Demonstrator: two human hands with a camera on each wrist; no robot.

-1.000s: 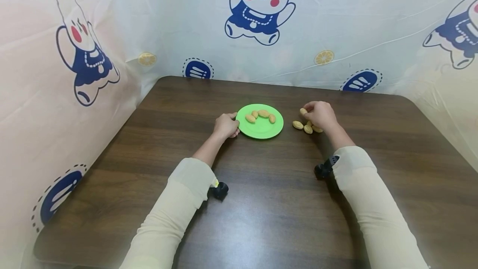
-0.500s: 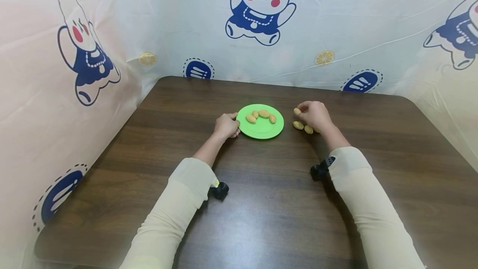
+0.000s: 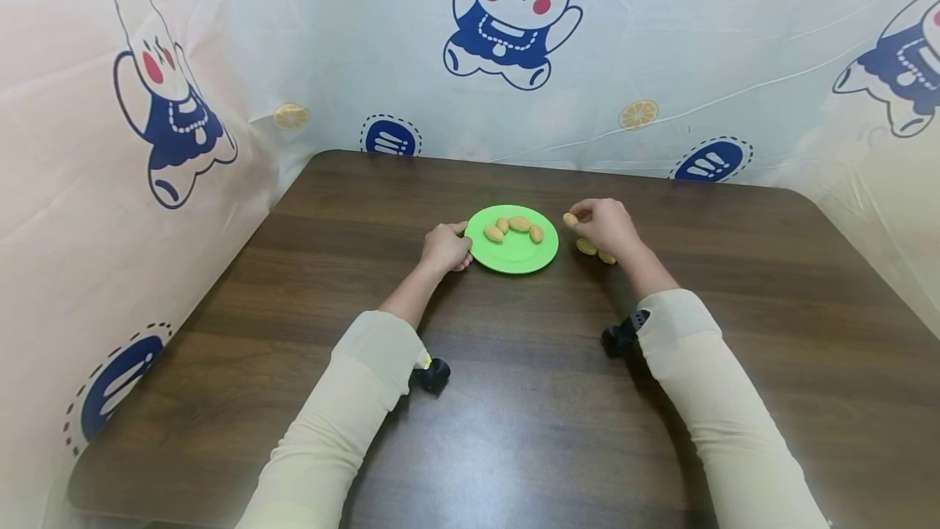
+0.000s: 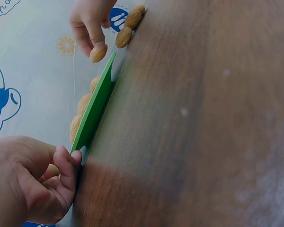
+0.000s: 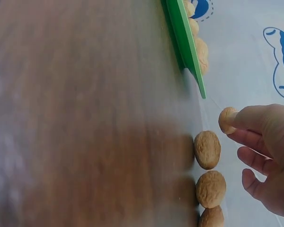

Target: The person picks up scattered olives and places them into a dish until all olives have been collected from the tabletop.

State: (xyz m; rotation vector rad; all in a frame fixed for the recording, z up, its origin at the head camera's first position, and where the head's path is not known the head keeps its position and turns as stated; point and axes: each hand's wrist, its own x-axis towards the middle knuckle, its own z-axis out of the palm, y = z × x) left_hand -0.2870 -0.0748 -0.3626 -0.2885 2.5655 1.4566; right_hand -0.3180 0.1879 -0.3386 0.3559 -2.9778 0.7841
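In the head view a green plate (image 3: 514, 258) stands mid-table with several peanuts in their shells (image 3: 519, 224) lying on it. My left hand (image 3: 445, 248) pinches the plate's left rim; the left wrist view shows the fingers (image 4: 66, 163) at that edge. Just right of the plate, my right hand (image 3: 608, 225) holds one peanut (image 5: 227, 120) between thumb and fingertips, raised above the tabletop. Below it, several more peanuts (image 5: 208, 150) lie in a row on the wood, partly hidden by the right hand in the head view.
The brown wooden table (image 3: 470, 398) reaches to a patterned curtain (image 3: 411, 31) at the back and sides. A black wrist camera (image 3: 433, 376) sits at the left cuff, another black camera (image 3: 620, 339) at the right one.
My right hand has moved left toward the plate, carrying the peanut. The left hand and the plate have stayed put.
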